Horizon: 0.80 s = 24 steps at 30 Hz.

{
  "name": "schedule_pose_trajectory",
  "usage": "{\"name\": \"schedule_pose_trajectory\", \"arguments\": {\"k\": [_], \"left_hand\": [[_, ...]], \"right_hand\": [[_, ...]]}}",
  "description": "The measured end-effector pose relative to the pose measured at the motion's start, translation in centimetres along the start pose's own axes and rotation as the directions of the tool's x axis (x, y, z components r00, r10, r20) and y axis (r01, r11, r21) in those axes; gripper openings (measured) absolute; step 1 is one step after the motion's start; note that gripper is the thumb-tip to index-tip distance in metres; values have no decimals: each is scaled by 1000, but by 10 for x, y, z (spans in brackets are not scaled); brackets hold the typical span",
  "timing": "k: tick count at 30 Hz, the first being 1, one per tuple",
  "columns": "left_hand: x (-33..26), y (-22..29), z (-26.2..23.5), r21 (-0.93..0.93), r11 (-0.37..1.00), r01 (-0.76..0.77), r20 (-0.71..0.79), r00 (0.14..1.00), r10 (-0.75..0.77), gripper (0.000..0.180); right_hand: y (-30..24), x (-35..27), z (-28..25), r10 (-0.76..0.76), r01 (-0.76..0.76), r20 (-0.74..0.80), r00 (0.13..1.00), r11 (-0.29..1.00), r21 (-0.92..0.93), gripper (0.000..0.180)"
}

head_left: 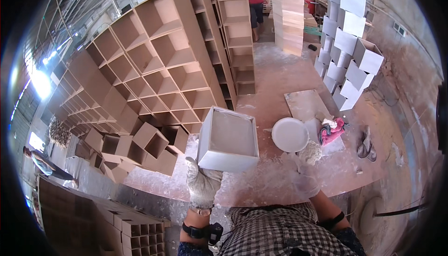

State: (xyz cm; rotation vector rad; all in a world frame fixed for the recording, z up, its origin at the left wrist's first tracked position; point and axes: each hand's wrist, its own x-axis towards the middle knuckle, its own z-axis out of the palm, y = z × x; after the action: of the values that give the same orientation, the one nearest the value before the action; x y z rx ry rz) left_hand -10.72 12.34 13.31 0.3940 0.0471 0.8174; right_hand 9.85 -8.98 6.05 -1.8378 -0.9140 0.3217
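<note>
1. fingers of gloved left hand (202,183) grasping the white open box (228,139) by its near lower edge, raised over the floor; judged best kept level.
2. right hand (305,179) blurred beside the white bucket (290,134); cannot tell its grip. steady it before dabbing.

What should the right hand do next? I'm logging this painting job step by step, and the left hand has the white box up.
Probably bring the right hand with its wad to the box. The left hand holds the box by its lower edge, open side up, while the wad sits beside the white tub, apart from the box.
</note>
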Motion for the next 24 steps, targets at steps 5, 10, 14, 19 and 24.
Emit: {"name": "schedule_pose_trajectory", "arguments": {"k": [5, 10, 14, 19, 24], "left_hand": [[11, -30, 21, 55, 999, 2, 21, 1000, -3, 66], [3, -65, 55, 99, 995, -5, -14, 1000, 6, 65], [-5, -87, 73, 173, 978, -114, -90, 987, 131, 68], [-19, -114, 101, 224, 958, -179, -94, 975, 204, 72], [-20, -139, 114, 227, 944, -239, -103, 958, 267, 75]], "right_hand": [[-98, 51, -50, -655, 588, -145, 741, 739, -329, 36], [-147, 74, -68, -715, 714, 113, 690, 645, -273, 35], [-117, 51, -76, -801, 746, 61, 596, 524, -410, 38], [-13, 61, -85, -632, 565, -83, 770, 737, -370, 45], [-41, 109, -125, -732, 701, -177, 658, 681, -212, 53]]}}
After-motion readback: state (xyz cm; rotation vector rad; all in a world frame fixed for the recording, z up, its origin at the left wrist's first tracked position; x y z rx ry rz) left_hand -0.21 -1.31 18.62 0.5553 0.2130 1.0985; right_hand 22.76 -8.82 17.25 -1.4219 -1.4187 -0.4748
